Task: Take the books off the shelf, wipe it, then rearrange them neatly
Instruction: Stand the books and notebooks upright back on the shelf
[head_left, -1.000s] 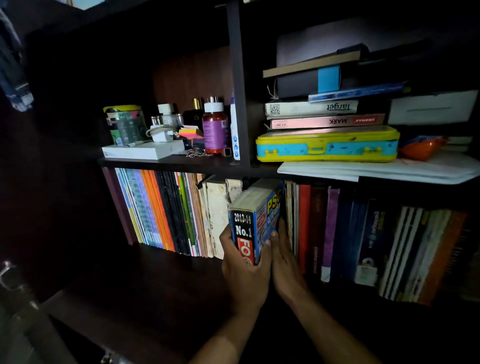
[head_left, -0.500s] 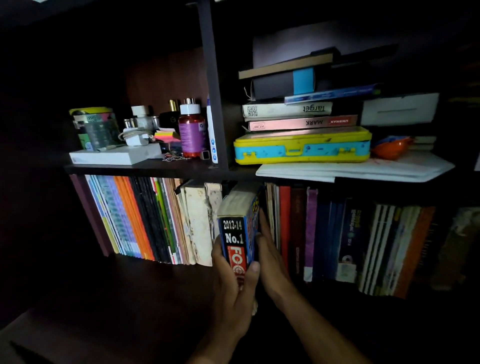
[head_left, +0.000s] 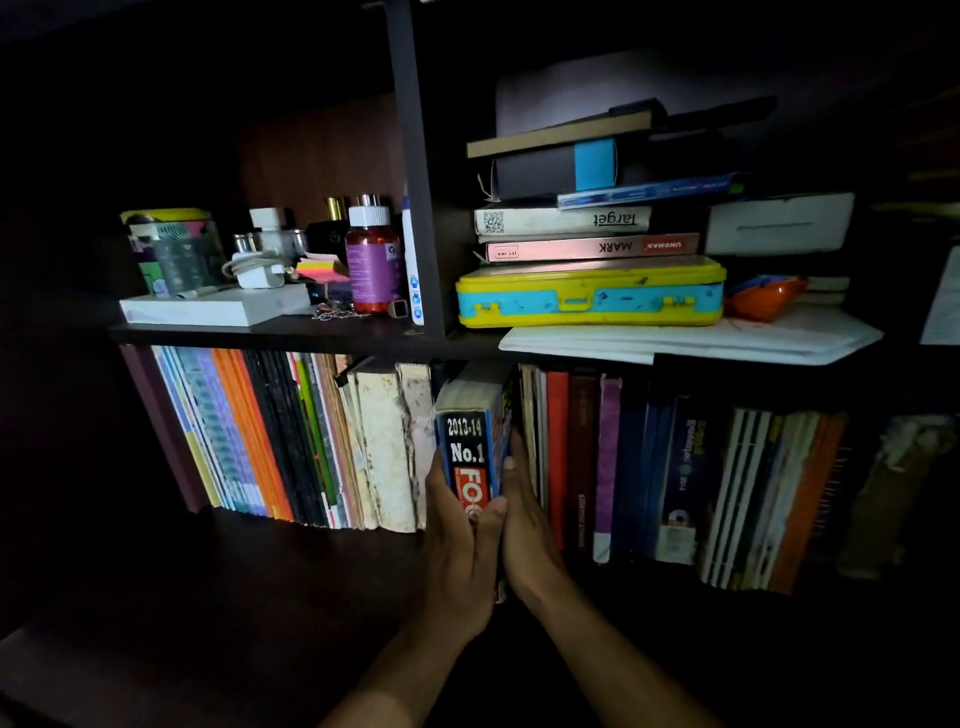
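Lower shelf, read from 9 o'clock to 3 o'clock. A leaning row of thin orange, black and pale-spined books (head_left: 270, 441) stood at 9 o'clock of the hands, ending in worn cream volumes. At centre, the thick blue paperback marked "2013-14 No.1" (head_left: 470, 441), which a second before had tilted out with its cover showing, stood nearly upright and deeper in the gap. The left hand (head_left: 457, 551) curled round its spine; the right hand (head_left: 524, 519) lay flat-fingered against its cover. At 3 o'clock stood the red, maroon and purple upright books (head_left: 582, 457). Judged: reshelving was under way, this volume almost seated.
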